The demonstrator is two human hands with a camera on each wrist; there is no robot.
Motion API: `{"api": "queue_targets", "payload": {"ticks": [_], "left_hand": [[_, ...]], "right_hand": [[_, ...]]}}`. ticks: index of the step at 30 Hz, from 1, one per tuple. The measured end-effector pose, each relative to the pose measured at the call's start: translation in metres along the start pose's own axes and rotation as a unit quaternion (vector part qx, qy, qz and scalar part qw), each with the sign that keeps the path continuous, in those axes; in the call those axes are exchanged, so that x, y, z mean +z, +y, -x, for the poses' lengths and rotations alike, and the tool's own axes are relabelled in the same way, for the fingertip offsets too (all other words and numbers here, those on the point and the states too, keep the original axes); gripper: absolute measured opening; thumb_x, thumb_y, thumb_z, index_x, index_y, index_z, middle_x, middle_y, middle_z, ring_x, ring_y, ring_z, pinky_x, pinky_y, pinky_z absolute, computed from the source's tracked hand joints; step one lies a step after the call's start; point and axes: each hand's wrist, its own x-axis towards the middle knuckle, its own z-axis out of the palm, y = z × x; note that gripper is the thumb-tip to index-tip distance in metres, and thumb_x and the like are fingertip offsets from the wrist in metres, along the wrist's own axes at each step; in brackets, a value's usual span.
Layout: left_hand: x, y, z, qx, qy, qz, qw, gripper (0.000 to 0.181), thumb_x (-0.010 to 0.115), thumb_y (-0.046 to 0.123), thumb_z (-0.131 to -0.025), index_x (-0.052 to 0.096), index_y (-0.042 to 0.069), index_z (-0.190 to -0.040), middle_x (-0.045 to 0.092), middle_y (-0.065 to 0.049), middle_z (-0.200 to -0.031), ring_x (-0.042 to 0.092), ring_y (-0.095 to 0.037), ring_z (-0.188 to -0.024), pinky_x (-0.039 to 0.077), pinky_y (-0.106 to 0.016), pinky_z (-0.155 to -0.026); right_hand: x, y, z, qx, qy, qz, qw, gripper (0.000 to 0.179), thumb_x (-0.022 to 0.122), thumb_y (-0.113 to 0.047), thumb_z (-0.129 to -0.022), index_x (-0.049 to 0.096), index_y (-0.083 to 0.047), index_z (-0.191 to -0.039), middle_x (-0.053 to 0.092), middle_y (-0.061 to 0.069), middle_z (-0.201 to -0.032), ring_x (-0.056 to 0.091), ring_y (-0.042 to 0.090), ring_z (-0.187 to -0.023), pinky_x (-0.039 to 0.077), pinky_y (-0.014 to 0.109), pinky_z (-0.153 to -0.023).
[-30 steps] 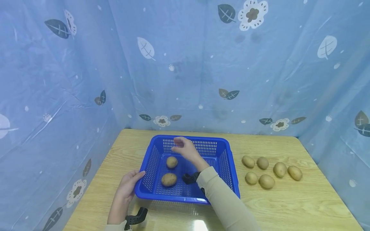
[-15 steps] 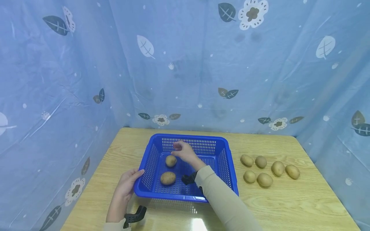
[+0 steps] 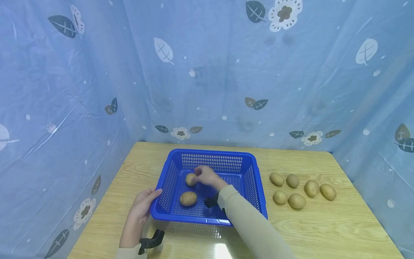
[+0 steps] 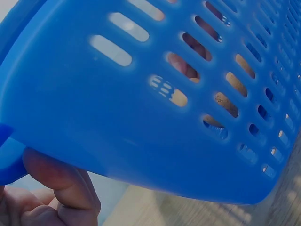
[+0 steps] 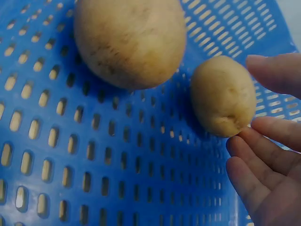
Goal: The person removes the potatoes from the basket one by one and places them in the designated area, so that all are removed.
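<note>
A blue plastic basket point(image 3: 211, 219) with slotted walls stands on the table, two potatoes inside. My left hand point(image 3: 141, 205) grips its left rim, thumb on top; in the left wrist view, curled fingers point(image 4: 70, 188) show at the rim beside the blue wall point(image 4: 108, 117). My right hand point(image 3: 208, 177) is down inside the basket at the farther potato point(image 3: 191, 179). In the right wrist view, thumb and fingers spread around one end of this potato point(image 5: 223, 96), fingertips at its edge; firm contact cannot be made out. The nearer potato point(image 3: 188, 198) lies apart from the hand.
To the right of the basket, several loose potatoes point(image 3: 297, 201) lie on the wooden table point(image 3: 339, 230). A blue patterned curtain point(image 3: 207, 90) hangs behind the table and at both sides. Each wrist wears a black mount point(image 3: 152, 241).
My right hand has lowered and come nearer, from above the basket's far part to the farther potato. The left hand keeps its hold on the rim.
</note>
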Motion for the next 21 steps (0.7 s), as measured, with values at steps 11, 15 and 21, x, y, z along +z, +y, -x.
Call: {"api": "queue_targets", "payload": {"ticks": [11,15,21], "left_hand": [[-0.001,0.000,0.001,-0.004,-0.004,0.000,1.0000,0.043,0.055,0.022,-0.095,0.049,-0.011,-0.122,0.068,-0.015,-0.102,0.068,-0.023,-0.092,0.058,-0.034,-0.080],[-0.001,-0.001,0.002,0.001,-0.004,0.002,1.0000,0.044,0.056,0.022,-0.095,0.048,-0.011,-0.123,0.067,-0.017,-0.104,0.068,-0.024,-0.093,0.058,-0.034,-0.080],[0.000,-0.001,0.001,0.006,-0.005,0.009,0.9999,0.042,0.056,0.020,-0.095,0.049,-0.011,-0.122,0.068,-0.017,-0.104,0.069,-0.026,-0.092,0.058,-0.035,-0.080]], "right_hand": [[0.009,0.000,0.000,0.017,-0.004,0.007,0.9998,0.059,0.077,-0.023,-0.076,0.055,0.002,-0.124,0.061,0.016,-0.119,0.058,0.031,-0.109,0.048,0.046,-0.096],[0.013,0.001,-0.003,0.007,0.003,0.021,0.9997,0.057,0.078,-0.023,-0.074,0.057,0.003,-0.121,0.063,0.016,-0.114,0.059,0.030,-0.105,0.049,0.045,-0.094],[0.015,-0.001,-0.004,0.003,0.011,0.030,0.9995,0.057,0.078,-0.020,-0.074,0.057,0.004,-0.121,0.064,0.016,-0.111,0.060,0.028,-0.101,0.049,0.043,-0.093]]}}
